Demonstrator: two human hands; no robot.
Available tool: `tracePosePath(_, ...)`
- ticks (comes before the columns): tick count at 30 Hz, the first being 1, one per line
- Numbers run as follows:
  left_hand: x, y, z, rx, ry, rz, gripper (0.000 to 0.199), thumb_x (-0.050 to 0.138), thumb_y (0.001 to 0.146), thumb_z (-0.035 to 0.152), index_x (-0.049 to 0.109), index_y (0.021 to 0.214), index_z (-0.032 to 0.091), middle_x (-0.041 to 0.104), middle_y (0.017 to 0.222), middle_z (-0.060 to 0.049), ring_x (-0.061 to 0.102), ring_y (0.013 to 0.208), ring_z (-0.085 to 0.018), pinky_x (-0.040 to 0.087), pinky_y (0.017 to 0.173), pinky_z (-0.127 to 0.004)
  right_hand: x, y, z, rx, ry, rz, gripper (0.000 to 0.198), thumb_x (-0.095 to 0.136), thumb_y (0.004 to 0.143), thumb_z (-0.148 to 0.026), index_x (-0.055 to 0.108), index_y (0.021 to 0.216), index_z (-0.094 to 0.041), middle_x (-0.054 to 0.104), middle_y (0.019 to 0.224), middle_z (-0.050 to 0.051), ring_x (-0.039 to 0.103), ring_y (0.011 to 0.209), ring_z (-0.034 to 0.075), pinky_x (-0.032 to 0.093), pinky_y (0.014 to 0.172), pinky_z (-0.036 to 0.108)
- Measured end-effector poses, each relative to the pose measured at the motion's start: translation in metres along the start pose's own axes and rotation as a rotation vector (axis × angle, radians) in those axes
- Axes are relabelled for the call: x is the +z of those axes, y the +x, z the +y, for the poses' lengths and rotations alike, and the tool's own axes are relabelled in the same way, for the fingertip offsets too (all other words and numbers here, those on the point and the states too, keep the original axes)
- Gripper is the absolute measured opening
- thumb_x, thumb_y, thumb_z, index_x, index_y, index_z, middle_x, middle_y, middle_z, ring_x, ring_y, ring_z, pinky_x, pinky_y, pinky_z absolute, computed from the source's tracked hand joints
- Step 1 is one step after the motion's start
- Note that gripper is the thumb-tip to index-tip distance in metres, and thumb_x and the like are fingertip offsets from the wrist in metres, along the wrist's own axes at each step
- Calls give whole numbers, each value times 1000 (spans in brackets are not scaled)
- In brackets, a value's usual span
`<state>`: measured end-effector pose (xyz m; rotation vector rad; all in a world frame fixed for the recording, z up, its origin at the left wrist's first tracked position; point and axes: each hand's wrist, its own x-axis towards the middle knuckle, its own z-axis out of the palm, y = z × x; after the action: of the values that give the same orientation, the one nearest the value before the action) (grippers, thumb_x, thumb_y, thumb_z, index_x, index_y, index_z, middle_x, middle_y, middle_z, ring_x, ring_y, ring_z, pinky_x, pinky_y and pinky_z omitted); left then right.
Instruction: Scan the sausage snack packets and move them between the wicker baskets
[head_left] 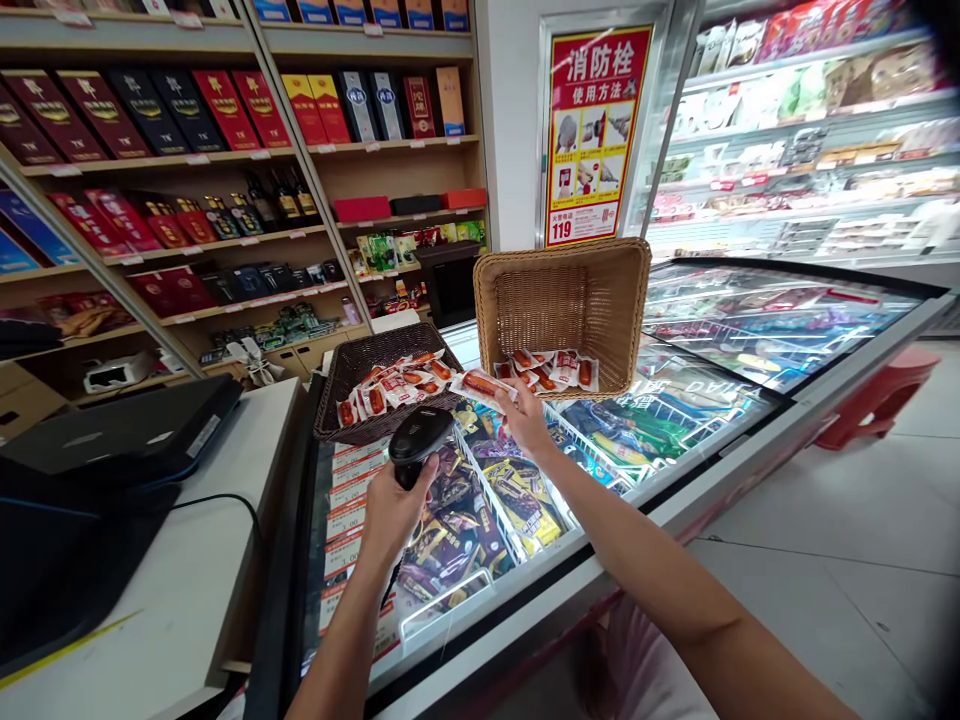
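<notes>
We pinch 1 wrapped sausage (481, 387) at its 4 o'clock end in our right hand (525, 412); it lies at 2 o'clock from the scanner (421, 430), long axis running 10 to 4. Our left hand (391, 508) is clenched around the scanner, the dark basket (382, 348) at 12 o'clock from it.

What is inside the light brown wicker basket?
Several wrapped sausages lie clustered low in the basket, its woven back visible above them. Whatever lies beneath the cluster is covered, and the right hand, holding another wrapped sausage, hides part of the lower rim.
</notes>
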<state>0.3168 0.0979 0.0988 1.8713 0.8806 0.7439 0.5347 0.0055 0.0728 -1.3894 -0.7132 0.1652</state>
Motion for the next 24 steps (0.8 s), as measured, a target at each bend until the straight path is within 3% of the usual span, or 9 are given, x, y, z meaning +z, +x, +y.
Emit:
tracePosePath(9,-3,-4,7,11,-60,-44,52,71,74,70,59,65,20,59,50,-2,53,45,-16,39,47,-27,-1,-1,-2,43,-44,5,52,55,87,-69,62,110,-24,59,65,-4,59,58,17,48,51,25)
tracePosePath(13,-3,-1,6,12,-90,-11,54,72,73,71,60,68,19,59,51,-2,52,45,-15,38,47,-26,-1,3,6,129,-16,113,51,51,91,-66,60,118,-23,66,78,0,61,60,18,51,55,29)
tracePosePath(17,-8,5,6,-38,-213,132,54,80,66,68,59,72,18,57,50,0,50,43,-13,35,43,-25,-12,18,19,254,-139,390,52,36,100,-57,53,132,-20,70,101,11,67,83,27,54,70,38)
tracePosePath(19,-14,9,5,-61,-298,243,54,82,64,66,59,75,18,55,51,2,49,43,-13,36,42,-24,-18,30,19,273,-280,465,49,33,102,-49,52,133,-18,70,111,14,66,97,30,53,81,42)
tracePosePath(21,-22,14,3,-81,-369,370,55,83,62,65,59,80,18,54,53,4,49,44,-12,37,43,-24,-18,41,12,215,-443,460,47,35,102,-42,52,136,-15,67,122,17,61,113,31,49,94,44)
tracePosePath(24,-34,20,-1,-88,-415,527,56,83,62,64,60,85,18,54,58,4,48,47,-11,37,44,-24,-1,51,-10,-9,-649,426,51,40,102,-34,47,146,-10,53,148,21,44,138,31,35,112,44)
